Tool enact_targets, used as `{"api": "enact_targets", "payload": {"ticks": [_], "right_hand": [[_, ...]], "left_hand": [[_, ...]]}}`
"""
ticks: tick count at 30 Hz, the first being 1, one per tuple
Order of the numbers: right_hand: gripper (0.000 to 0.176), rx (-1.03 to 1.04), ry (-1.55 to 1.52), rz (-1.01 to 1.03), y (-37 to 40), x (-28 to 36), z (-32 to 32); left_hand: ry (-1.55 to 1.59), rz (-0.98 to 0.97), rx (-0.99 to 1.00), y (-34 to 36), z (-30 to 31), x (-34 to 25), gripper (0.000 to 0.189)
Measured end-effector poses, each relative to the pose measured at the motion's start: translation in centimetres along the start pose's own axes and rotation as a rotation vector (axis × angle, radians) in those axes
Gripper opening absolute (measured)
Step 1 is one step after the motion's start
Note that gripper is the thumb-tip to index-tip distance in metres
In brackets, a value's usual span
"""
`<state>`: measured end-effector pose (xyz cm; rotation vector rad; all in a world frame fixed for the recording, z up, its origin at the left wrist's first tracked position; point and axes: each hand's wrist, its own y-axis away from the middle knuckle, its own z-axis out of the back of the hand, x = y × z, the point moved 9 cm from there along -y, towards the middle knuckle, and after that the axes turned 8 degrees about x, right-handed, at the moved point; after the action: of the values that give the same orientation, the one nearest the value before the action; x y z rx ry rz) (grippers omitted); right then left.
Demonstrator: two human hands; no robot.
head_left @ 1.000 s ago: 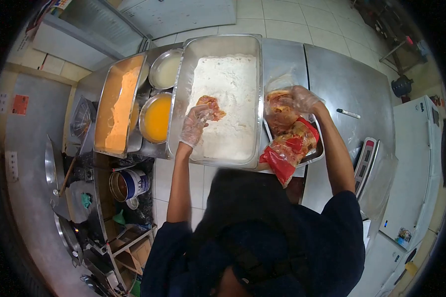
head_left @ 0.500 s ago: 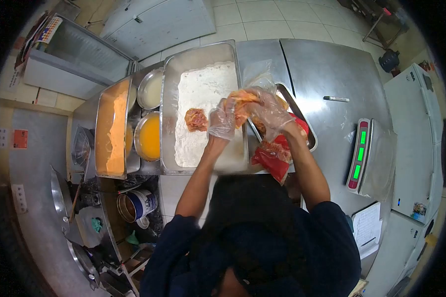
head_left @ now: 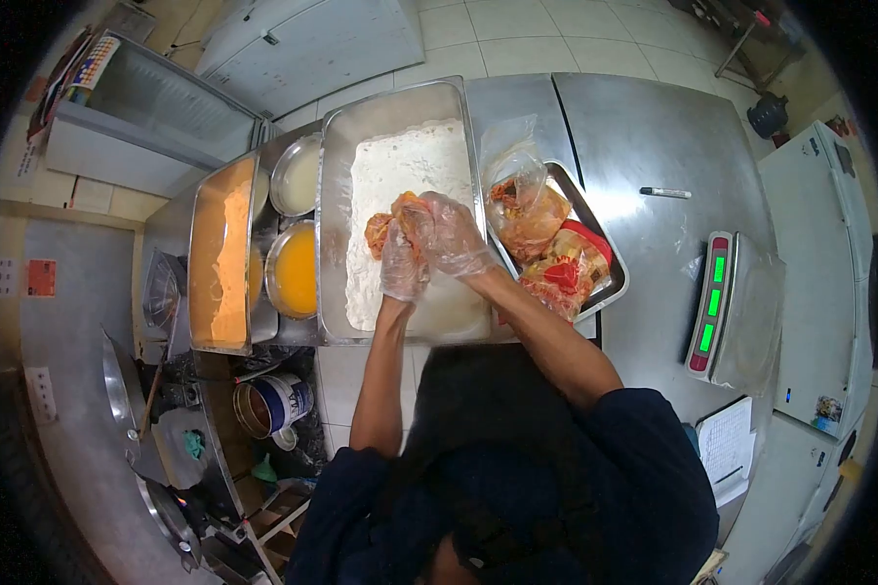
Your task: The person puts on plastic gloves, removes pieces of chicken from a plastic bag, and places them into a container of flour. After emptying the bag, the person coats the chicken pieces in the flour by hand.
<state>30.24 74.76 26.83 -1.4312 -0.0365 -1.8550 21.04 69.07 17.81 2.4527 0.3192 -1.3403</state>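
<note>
Both of my hands wear clear plastic gloves and are over the deep steel tray (head_left: 334,195) of white flour (head_left: 415,156). Between them is a piece of marinated raw meat (head_left: 412,207), probably chicken. My right hand (head_left: 457,237) curls round it from the right. My left hand (head_left: 403,267) closes on its lower left side, with its fingertips partly hidden. Just left of my left fingers, another raw meat piece (head_left: 377,232) lies on the flour, partly covered. To the right, a steel tray (head_left: 615,285) holds bagged marinated meat (head_left: 534,222) and a red-marked bag (head_left: 564,277).
Left of the flour stand a bowl of yellow liquid (head_left: 295,271), a bowl of whitish liquid (head_left: 296,177) and a tray of orange powder (head_left: 229,258). On the right are a marker (head_left: 665,193), a lit digital scale (head_left: 741,312) and a notepad (head_left: 727,450).
Both hands have moved left with the meat, away from the bag tray to above the flour near the other piece. The bagged meat is now uncovered to view.
</note>
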Motion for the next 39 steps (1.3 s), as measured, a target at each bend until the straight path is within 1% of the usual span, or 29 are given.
{"api": "enact_targets", "payload": {"ticks": [2,3,4,5,9,11,12,13,14,15,16,17,18,19,20,21,22,23,24,25,26,27,28,29,30,32,33,35,39], "right_hand": [[0.020,0.139,-0.055,-0.067,-0.3,-0.8,-1.2],[0.020,0.140,-0.054,-0.073,-0.3,-1.5,-1.7],[0.021,0.076,-0.089,0.054,-0.2,-1.4,-1.9],[0.022,0.012,-0.124,0.180,0.3,-1.2,-1.9],[0.023,0.125,0.050,0.258,0.5,-0.6,-2.3],[0.024,0.388,-0.217,-0.277,0.2,-6.6,-3.8],[0.033,0.297,-0.091,-0.132,-0.5,-7.2,-1.9],[0.042,0.208,0.034,0.016,-0.7,-7.6,0.2],[0.040,0.111,0.106,-0.117,-0.7,-8.5,3.0],[0.039,0.016,0.177,-0.247,-0.6,-9.2,5.8],[0.031,0.152,0.185,-0.326,-1.0,-11.9,6.3],[0.022,0.286,0.190,-0.407,-1.4,-15.1,6.8],[0.025,0.434,0.531,-0.296,-1.3,-17.0,6.3],[0.027,0.676,0.693,-0.399,-0.4,-18.4,5.0],[0.029,0.913,0.853,-0.501,0.7,-19.9,4.1],[0.029,0.904,0.844,-0.500,0.3,-19.2,3.8],[0.031,0.849,0.976,-0.455,-0.6,-17.8,4.0],[0.032,0.798,1.110,-0.406,-1.2,-16.7,4.0],[0.032,0.806,1.106,-0.404,-1.3,-17.0,3.5],[0.032,0.737,1.177,-0.408,-2.3,-17.4,3.5],[0.031,0.662,1.248,-0.408,-3.0,-17.5,3.6],[0.031,0.660,1.249,-0.400,-3.0,-18.0,3.2],[0.029,0.583,1.334,-0.296,-3.2,-17.9,3.0],[0.028,0.503,1.414,-0.189,-3.5,-17.7,2.9],[0.028,0.502,1.415,-0.176,-3.5,-18.8,2.8],[0.029,0.686,1.270,-0.256,-3.7,-22.1,2.1],[0.029,0.692,1.268,-0.246,-3.9,-21.1,2.2],[0.026,1.292,1.130,-0.168,-0.7,-18.9,0.8],[0.024,1.143,0.901,-0.252,-1.7,-15.4,3.6]], "left_hand": [[-0.026,0.078,0.025,0.2,2.0,0.4,0.041],[0.016,0.193,0.096,0.5,2.4,1.3,0.039],[0.058,0.306,0.166,0.9,2.4,2.2,0.037],[0.118,0.378,0.119,1.0,3.2,3.0,0.027],[0.031,0.436,0.019,2.5,3.2,1.3,0.026],[-0.140,0.449,0.137,1.9,2.9,0.2,0.031],[-0.138,0.445,0.136,1.4,2.6,-0.1,0.031],[-0.235,0.340,0.040,0.2,3.1,-1.5,0.033],[-0.327,0.236,-0.061,-0.4,3.8,-2.8,0.034],[-0.601,0.320,-0.031,-0.6,7.5,-2.9,0.038],[-0.593,0.321,-0.044,-0.9,9.4,-2.7,0.038],[-0.881,0.276,-0.098,-1.5,11.0,-3.6,0.034],[-1.173,0.224,-0.150,-1.6,11.8,-4.5,0.030],[-1.181,0.221,-0.156,-1.4,12.2,-4.6,0.030],[-1.193,0.137,-0.299,-1.0,13.0,-5.9,0.024],[-1.200,0.053,-0.437,-0.6,13.8,-7.1,0.020],[-1.208,0.054,-0.435,-0.8,15.0,-6.8,0.020],[-0.984,-0.013,-0.311,-1.2,15.8,-6.1,0.023],[-0.758,-0.076,-0.191,-1.1,15.4,-5.9,0.031],[-0.774,-0.043,-0.222,-0.6,15.8,-5.5,0.043],[-0.776,-0.046,-0.226,-0.2,15.7,-5.3,0.043],[-0.734,-0.134,-0.240,0.6,14.6,-6.0,0.037],[-0.690,-0.225,-0.256,1.5,13.6,-6.7,0.035],[-0.791,-0.202,-0.216,2.2,12.4,-6.9,0.039],[-0.789,-0.209,-0.225,2.7,12.7,-6.9,0.039],[-0.792,-0.152,-0.136,3.1,13.0,-5.6,0.045],[-0.777,-0.161,-0.130,4.0,12.5,-5.6,0.045],[-0.705,-0.117,-0.114,5.0,11.9,-5.6,0.041],[-0.611,0.003,-0.052,4.5,9.6,-4.8,0.037]]}}
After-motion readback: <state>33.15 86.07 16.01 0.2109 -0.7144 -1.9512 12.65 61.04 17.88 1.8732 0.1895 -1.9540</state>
